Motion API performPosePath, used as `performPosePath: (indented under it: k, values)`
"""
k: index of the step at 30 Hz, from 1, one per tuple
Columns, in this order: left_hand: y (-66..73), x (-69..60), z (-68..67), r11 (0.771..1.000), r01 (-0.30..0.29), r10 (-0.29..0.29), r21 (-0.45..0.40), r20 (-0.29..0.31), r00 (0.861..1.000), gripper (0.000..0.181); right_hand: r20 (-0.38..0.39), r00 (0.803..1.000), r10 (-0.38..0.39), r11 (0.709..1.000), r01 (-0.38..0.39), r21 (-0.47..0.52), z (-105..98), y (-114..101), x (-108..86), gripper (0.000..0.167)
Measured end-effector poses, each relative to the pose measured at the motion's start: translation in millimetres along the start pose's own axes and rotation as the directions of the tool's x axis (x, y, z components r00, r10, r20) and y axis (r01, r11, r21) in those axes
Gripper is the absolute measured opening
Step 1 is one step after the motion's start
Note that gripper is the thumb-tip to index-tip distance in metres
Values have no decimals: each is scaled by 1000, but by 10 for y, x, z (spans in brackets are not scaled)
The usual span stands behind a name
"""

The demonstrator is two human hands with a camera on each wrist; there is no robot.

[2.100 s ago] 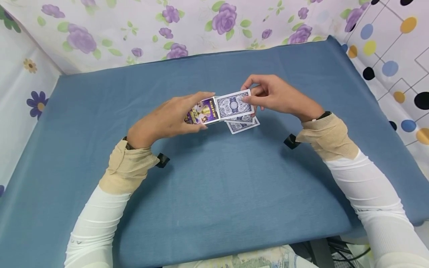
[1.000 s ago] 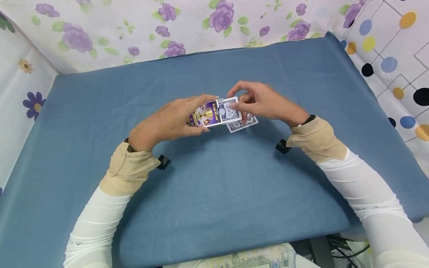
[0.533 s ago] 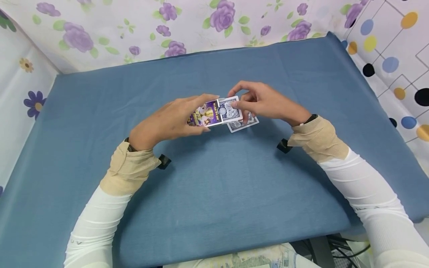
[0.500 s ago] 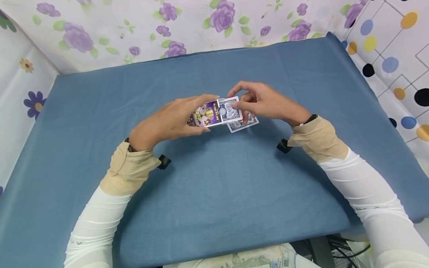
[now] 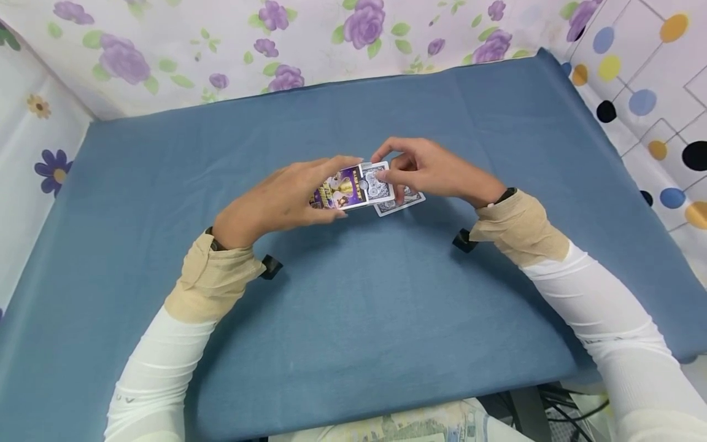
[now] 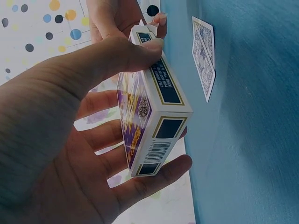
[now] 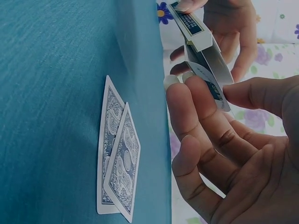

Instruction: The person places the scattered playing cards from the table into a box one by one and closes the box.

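My left hand (image 5: 276,195) grips a purple-and-white playing card box (image 5: 343,187) between thumb and fingers, above the table. From the box's right end sticks a blue-backed playing card (image 5: 378,186), partly inside. My right hand (image 5: 436,170) pinches that card by its outer end, thumb on top. In the right wrist view the box flap (image 7: 205,77) stands out at the open end, near my fingers. Two overlapping playing cards (image 7: 122,163) lie back side up on the table, below the right hand. How many cards are inside the box is hidden.
A blue cloth (image 5: 353,307) covers the table. Floral curtain (image 5: 320,37) hangs behind it, and a dotted curtain (image 5: 641,101) borders the right side. Below the front edge are dark cables (image 5: 574,414).
My right hand has moved left with the card, which has slid further into the box, so less of it shows. The left hand has stayed nearly still.
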State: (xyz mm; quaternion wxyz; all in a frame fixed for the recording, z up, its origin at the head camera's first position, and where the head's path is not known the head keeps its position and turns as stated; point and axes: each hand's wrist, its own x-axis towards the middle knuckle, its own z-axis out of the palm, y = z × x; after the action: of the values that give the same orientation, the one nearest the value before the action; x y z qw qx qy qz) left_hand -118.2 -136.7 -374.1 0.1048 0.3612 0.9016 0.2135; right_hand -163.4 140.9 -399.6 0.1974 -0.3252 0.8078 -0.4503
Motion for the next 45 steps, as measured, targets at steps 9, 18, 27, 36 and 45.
performPosePath:
  k: [9, 18, 27, 36, 45]
  values:
    - [23, 17, 14, 1000, -11, 11, 11, 4, 1000, 76, 11, 1000, -4, 1000, 4, -19, 35, -2, 6, 28]
    - [19, 17, 37, 1000, -28, 28, 13, 1, 1000, 75, 32, 999, -11, 1000, 12, -9, 65, 9, 30, 28]
    - [26, 29, 58, 1000, -25, 24, 15, 16, 1000, 77, 49, 999, -6, 1000, 6, -8, 96, 4, 39, 29]
    - [35, 38, 83, 999, -41, 41, 18, 12, 999, 75, 55, 998, -1, 1000, 3, -22, 124, 19, 51, 28]
    - [56, 41, 107, 998, -60, 59, 37, 16, 998, 77, 68, 998, -12, 999, 14, -39, 169, 34, 65, 23]
